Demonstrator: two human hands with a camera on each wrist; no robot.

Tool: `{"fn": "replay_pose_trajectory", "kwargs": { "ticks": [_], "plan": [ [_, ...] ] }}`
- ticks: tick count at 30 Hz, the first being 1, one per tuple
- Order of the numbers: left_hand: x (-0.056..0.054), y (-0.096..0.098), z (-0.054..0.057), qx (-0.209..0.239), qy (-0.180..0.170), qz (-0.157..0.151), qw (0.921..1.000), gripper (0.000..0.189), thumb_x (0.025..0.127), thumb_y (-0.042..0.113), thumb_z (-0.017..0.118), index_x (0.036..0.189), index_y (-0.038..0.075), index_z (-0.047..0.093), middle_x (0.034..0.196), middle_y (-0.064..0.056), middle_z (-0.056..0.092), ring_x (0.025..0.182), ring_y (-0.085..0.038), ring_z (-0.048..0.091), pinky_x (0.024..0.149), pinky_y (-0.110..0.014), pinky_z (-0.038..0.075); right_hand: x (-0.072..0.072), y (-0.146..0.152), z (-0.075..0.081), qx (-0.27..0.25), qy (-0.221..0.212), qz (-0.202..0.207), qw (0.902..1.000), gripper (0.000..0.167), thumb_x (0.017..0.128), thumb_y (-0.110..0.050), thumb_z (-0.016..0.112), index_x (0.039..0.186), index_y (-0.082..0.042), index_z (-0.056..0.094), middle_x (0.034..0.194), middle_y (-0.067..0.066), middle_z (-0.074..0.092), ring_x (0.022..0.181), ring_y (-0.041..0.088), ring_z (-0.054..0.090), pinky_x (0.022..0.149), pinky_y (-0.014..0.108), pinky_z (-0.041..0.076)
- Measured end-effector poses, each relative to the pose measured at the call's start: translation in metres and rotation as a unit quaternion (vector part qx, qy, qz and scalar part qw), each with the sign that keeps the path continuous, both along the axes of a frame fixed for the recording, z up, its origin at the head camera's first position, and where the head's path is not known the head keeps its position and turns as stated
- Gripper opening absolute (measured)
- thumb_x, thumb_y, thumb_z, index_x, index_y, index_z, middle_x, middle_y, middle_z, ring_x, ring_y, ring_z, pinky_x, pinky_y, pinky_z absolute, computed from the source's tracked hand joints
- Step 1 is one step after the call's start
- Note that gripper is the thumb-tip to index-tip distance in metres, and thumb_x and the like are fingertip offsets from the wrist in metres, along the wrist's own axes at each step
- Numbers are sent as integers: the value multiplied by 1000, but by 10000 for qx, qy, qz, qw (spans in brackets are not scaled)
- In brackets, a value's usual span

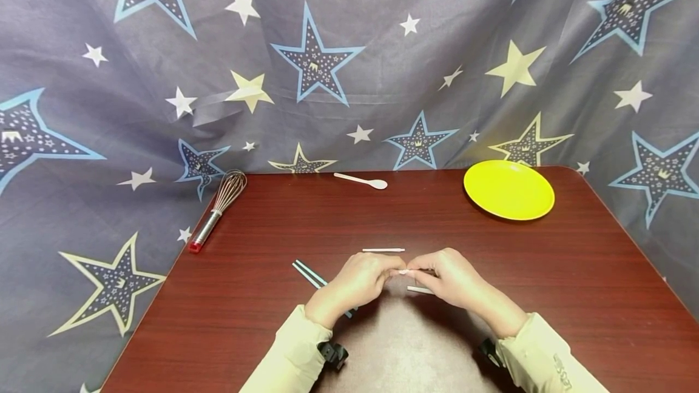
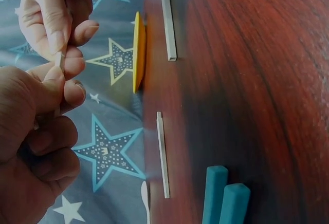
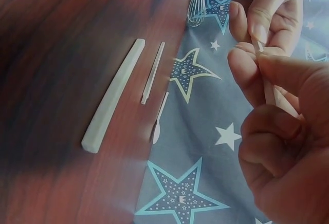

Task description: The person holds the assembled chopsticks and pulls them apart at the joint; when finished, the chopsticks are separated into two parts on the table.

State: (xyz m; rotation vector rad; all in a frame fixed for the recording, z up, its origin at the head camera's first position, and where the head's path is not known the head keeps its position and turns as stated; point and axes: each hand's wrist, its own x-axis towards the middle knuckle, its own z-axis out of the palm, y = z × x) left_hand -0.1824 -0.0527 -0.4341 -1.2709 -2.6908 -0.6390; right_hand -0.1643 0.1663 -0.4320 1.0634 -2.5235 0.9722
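Just above the table, my left hand (image 1: pixel 357 276) and right hand (image 1: pixel 457 281) meet fingertip to fingertip. Each pinches slim white stick pieces (image 3: pixel 269 90) between thumb and fingers, like parts of a sectional chopstick, lined up end to end. Most of their length is hidden in the hands. A white stick piece with a narrow peg end (image 2: pixel 163 154) lies on the table beyond the hands. Another, with a hollow square end (image 2: pixel 169 26), lies close to the right hand. Two teal chopsticks (image 1: pixel 309 274) run partly beneath the left hand and wrist.
A whisk (image 1: pixel 219 208) with a red handle end lies at the table's left edge. At the back are a white spoon (image 1: pixel 363 181) and, farther right, a yellow plate (image 1: pixel 509 190). A star-patterned curtain (image 1: pixel 349 132) hangs behind the dark red table (image 1: pixel 573 290).
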Motion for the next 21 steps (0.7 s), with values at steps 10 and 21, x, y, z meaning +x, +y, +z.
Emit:
{"fn": "replay_pose_trajectory", "kwargs": {
  "ticks": [10,21],
  "plan": [
    [0,-1,-1,99,-79,-47,9999,10,92,19,63,99,23,69,80,8,66,69,-2,53,60,-29,46,0,-1,-1,8,-42,-51,10000,9,88,-12,71,84,-20,73,73,-15,66,58,-5,45,57,19,42],
    [-1,-3,-4,127,-190,-3,9997,11,95,20,60,101,23,68,83,8,67,70,-2,54,62,-30,47,1,0,2,69,-218,-194,9996,5,89,-14,71,87,-16,75,74,-15,66,59,-4,46,57,21,42]
  ]
}}
